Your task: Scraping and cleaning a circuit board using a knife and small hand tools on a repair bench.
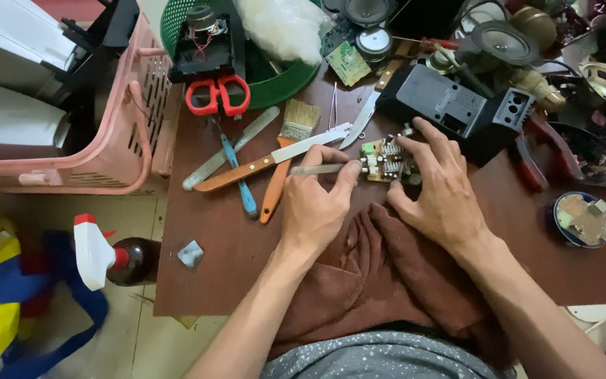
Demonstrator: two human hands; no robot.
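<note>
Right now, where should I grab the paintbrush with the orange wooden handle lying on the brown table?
Grip the paintbrush by its orange handle's lower end, coming from the near-left: that end lies bare, while a wooden-handled knife crosses it near the bristles and the left hand sits to its right.

The scissors [217,95] at 11 o'clock are showing red handles; the basket [117,151] is showing pink, the cloth [380,281] brown, the circuit board [386,161] green (silver components).

single head-worn view, looking steeply down, close above the brown worktable [233,238], floor visible at left
</note>
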